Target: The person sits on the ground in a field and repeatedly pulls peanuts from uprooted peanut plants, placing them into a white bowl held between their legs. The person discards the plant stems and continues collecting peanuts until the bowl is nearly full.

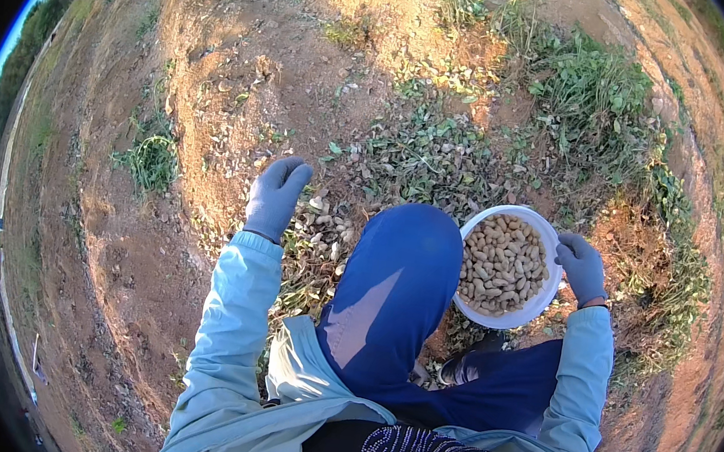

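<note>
- My right hand (581, 265) is at the right rim of the white bucket (537, 310); the fingertips are closed over that rim, and the bucket lies directly to the left of my grip.
- The bucket's mouth looks round from above, so it gives no long axis to line up with. It is well filled with peanuts (504, 263) pointing every which way.
- My left hand (277, 191) hangs well to the left of the bucket, its fingers drawn close beside the thumb. I cannot tell whether they pinch anything, since the palm side is hidden.
- Just right of my left hand, and slightly nearer me, loose pods (323, 222) lie scattered on the ground; the left is clearly the nearer hand to them.
- My raised knee (408, 248) stands between those pods and the bucket, so the straight line across is blocked; the more open way goes around its far side.
- The knee overlaps the bucket's left edge in view; whether they touch, I cannot tell. My folded leg (495, 386) bounds the near side.
- Beyond the knee, low leaf litter (426, 158) leaves room above it. Farther off to the right, a heap of green plants (600, 101) stands well apart from my right hand.
</note>
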A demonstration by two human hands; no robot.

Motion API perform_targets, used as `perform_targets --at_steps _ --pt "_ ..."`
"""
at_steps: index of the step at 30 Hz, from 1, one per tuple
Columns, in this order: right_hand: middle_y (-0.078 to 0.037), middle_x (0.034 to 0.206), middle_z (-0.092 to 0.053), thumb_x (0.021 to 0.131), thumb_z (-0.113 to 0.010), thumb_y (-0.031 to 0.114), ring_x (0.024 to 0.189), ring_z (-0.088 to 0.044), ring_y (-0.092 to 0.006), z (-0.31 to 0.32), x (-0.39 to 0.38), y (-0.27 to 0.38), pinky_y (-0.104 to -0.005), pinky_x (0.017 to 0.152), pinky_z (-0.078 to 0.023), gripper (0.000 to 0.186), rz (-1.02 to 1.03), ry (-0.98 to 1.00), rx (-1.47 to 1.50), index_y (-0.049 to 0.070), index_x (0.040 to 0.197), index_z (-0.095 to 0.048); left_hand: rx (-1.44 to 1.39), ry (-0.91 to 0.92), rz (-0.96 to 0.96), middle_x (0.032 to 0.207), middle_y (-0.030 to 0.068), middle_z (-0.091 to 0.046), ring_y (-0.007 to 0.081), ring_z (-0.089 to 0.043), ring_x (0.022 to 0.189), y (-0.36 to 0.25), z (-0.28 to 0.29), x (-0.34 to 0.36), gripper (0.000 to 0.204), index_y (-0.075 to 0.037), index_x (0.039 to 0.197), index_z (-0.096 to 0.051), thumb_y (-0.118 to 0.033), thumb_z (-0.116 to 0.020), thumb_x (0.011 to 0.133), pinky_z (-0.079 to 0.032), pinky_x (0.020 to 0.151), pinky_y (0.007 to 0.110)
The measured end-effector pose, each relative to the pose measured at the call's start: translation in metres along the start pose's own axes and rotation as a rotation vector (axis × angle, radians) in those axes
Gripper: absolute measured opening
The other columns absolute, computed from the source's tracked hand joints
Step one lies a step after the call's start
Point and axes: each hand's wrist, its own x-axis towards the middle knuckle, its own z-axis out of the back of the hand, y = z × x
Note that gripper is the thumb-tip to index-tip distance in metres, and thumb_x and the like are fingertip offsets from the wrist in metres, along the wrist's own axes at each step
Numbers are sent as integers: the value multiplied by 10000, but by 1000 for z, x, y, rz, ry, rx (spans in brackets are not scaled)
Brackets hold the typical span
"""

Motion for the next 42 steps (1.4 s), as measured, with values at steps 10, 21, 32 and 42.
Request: perform_targets --at_steps 10,21,32,42 --pt "-96 905 -665 856 -597 151 784 -633 -142 30 -36 1 -292 694 -529 299 -62 -86 8 -21 1100 -610 585 598 421 1374 194 -440 342 -433 1264 130 14 -120 818 -77 1400 -363 -533 -642 780 -343 1042 417" --pt "-111 890 -670 847 -607 182 743 -631 -161 31 -41 -16 -308 687 -510 287 -22 -16 -61 -11 1059 -626 837 199 484 1300 123 -434 348 -527 1120 120 -23 -131 644 -101 1213 -457 -188 -728 636 -465 907 424" --pt "-104 859 -675 834 -631 191 737 -643 -165 30 -49 12 -308 690 -514 274 0 68 -123 -11 1020 -633 852 135 261 1109 160 -612 309 -602 1032 68 54 -57 599 -83 1184 -556 -287 -724 647 -484 878 381" --pt "-125 948 -685 805 -643 251 849 -658 -236 29 -46 6 -351 782 -511 311 25 56 -235 44 1037 -650 85 243 410 1040 131 -663 197 -625 934 145 54 -29 575 49 1166 -595 -89 -748 629 -481 849 297"
